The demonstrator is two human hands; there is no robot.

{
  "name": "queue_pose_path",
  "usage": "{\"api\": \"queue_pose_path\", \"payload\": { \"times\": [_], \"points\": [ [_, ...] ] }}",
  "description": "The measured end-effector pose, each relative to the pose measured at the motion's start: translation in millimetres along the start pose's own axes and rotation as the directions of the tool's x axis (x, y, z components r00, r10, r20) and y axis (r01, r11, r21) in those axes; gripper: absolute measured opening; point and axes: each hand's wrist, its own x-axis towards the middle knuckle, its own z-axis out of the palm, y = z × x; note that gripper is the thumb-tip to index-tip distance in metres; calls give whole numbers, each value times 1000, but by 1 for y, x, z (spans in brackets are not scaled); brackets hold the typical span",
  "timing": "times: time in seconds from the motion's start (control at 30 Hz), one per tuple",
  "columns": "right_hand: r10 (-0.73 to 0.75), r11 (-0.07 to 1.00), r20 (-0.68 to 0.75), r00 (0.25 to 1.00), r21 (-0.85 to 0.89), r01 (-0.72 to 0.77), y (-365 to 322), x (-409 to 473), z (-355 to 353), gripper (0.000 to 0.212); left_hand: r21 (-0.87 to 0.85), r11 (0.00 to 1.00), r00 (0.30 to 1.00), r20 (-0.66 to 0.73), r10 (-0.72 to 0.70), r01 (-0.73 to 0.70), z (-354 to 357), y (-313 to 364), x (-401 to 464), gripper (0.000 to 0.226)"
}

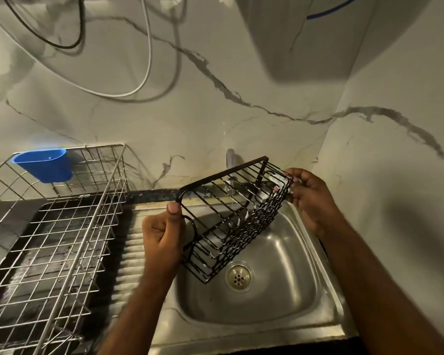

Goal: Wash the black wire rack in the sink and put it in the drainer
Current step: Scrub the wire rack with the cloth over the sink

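Note:
The black wire rack [231,216] hangs tilted above the steel sink [287,285], its far end higher than its near end. My left hand [162,239] grips its near left corner, thumb up along the frame. My right hand [310,198] pinches the far right end. White smears cling to the rack's wires. A thin stream of water falls from the tap [231,160] behind the rack. The metal wire drainer [57,226] stands left of the sink on a dark tray.
A blue plastic cup [45,163] hangs on the drainer's back rim. The sink's drain [239,276] lies below the rack. Marble-patterned walls close in behind and on the right. Cables hang on the wall above.

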Motion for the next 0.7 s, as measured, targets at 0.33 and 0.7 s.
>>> {"api": "queue_pose_path", "payload": {
  "times": [0.33,0.7],
  "points": [
    [-135,984,1,991,-116,134,-13,-3,14,32,-152,767,726,476,-496,623,-20,-18,0,103],
    [-180,686,524,832,-540,488,-40,-35,53,22,30,655,570,466,-677,755,24,-29,9,93]
  ]
}}
